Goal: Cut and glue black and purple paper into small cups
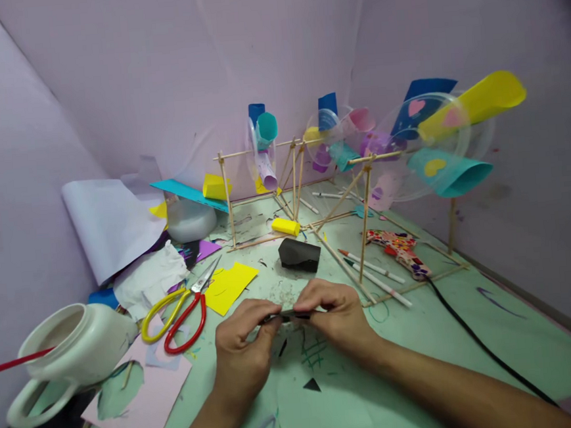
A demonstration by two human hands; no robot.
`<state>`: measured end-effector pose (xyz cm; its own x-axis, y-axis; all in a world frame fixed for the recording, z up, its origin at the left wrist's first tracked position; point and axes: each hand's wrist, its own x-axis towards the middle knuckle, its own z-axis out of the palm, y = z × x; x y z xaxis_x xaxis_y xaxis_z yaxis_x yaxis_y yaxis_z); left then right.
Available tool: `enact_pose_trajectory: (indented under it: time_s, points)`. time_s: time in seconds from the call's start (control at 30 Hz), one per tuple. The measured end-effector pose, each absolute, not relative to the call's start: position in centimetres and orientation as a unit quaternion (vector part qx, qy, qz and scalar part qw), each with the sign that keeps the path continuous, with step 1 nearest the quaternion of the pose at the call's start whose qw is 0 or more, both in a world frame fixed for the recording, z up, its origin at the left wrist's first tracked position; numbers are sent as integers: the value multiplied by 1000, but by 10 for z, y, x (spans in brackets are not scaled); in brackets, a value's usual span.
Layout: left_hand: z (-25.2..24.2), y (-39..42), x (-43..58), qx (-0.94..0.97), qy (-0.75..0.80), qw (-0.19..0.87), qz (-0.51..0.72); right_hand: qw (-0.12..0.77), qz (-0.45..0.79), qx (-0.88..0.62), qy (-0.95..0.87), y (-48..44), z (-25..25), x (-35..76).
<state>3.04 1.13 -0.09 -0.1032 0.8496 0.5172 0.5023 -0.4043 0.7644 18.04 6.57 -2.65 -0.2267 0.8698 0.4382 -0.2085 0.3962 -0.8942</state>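
Observation:
My left hand [241, 339] and my right hand [333, 312] meet low in the middle of the view, over a pale green table [425, 361]. Both pinch the ends of a small dark strip of paper [287, 315] held flat between the fingertips. Just behind the hands lies a folded black paper piece [298, 254]. Scissors with yellow and red handles [182, 311] lie to the left of my left hand, beside a yellow paper sheet [229, 286].
A stick frame [365, 221] carries clear discs with coloured paper cones [452, 161] at the back right. A patterned glue gun [402, 251] with a black cord [478, 347] lies at the right. A white jug [73, 352], pink paper [142, 403] and white sheets [108, 221] crowd the left.

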Motion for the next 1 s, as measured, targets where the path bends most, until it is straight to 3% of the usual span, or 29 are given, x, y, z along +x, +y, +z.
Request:
enact_pose_trajectory:
  time_s: [0.17, 0.37, 0.63, 0.73, 0.87, 1.0]
  points:
    - [-5, 15, 26, 698, 451, 106, 545, 596, 357, -189, -694, 64, -29, 185]
    - [-5, 19, 17, 750, 386, 69, 532, 587, 352, -168, -710, 66, -30, 184]
    - [-11, 18, 15, 744, 410, 76, 522, 599, 341, -169, -704, 64, -27, 183]
    - [-5, 16, 17, 712, 450, 130, 523, 574, 410, -222, -673, 64, -25, 182]
    - [3, 13, 21, 646, 519, 299, 473, 482, 587, -328, -561, 69, -26, 182]
    - [3, 12, 18, 635, 456, 397, 480, 365, 776, -280, -432, 75, -29, 184]
